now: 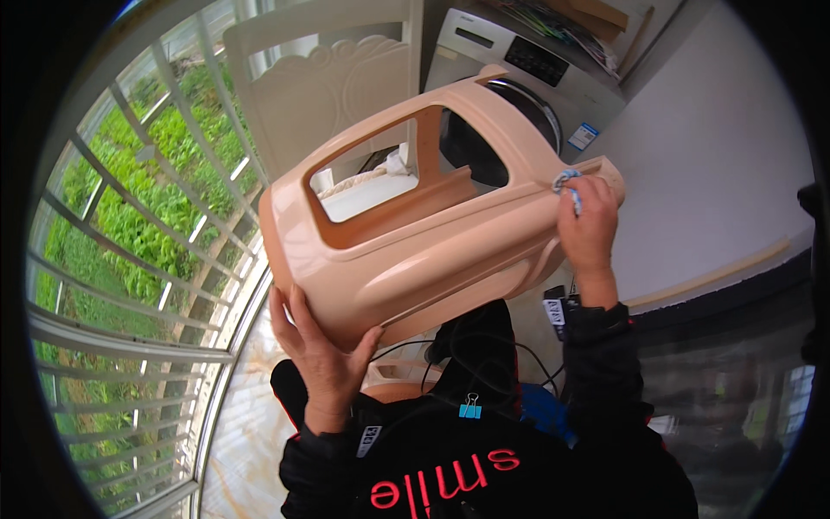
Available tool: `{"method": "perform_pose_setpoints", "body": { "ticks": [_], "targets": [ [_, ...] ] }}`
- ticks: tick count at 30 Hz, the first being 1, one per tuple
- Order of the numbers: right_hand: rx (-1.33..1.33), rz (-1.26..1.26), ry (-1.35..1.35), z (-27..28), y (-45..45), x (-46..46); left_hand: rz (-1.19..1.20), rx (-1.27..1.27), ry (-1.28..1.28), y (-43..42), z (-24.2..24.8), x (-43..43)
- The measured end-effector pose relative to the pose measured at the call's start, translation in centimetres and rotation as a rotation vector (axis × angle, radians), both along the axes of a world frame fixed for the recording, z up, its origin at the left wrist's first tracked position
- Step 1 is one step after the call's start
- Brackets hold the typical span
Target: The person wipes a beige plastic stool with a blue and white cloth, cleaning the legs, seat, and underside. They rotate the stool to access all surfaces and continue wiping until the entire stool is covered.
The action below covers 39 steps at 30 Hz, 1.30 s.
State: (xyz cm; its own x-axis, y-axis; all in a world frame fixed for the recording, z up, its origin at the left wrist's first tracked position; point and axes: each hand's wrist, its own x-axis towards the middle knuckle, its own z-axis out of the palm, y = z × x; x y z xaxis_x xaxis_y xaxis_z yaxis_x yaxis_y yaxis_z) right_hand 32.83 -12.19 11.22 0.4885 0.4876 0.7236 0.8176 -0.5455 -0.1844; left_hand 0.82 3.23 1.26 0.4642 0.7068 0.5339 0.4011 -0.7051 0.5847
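A glossy beige-pink plastic shell, shaped like a toy car body (415, 266) with two window openings, is held tilted in front of me. My left hand (321, 350) grips its lower left end, the thumb on the near side and the fingers spread over the edge. At the right end, my right hand (589, 217) pinches a small blue and white cloth (568, 178) against the shell's surface. The underside of the shell is hidden.
Behind the shell stand a white carved chair (331, 78) and a front-loading washing machine (454, 48). A barred window (149, 152) lies on the left, a white panel (707, 168) on the right. Below are a black cable (532, 353) and another beige plastic part (395, 375).
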Motion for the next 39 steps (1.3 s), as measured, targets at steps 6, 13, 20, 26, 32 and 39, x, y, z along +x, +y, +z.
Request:
{"method": "perform_pose_setpoints", "body": {
  "ticks": [6, 13, 20, 26, 32, 39],
  "targets": [
    [-0.057, 0.358, -0.027, -2.4, 4.6, -8.7, -0.118, 0.282, 0.329, 2.5, 3.5, 3.0],
    [-0.028, 0.369, -0.097, -2.5, 4.4, -7.2, -0.074, 0.291, 0.314, 2.2, 4.0, 3.5],
    [0.046, -0.019, -0.183, -0.8, -4.2, 3.0, -0.230, 0.261, 0.279, 2.2, 4.1, 2.8],
    [0.150, -0.092, -0.148, -3.9, -5.4, 0.6, -0.293, 0.258, 0.295, 0.1, 4.5, 2.1],
    [0.062, 0.147, -0.063, -3.8, -4.6, -6.6, -0.316, 0.218, 0.328, -2.0, 4.4, 2.7],
    [-0.018, 0.296, 0.038, -1.9, -3.8, -6.4, -0.314, 0.214, 0.307, -2.3, 4.0, 2.9]
  ]
}}
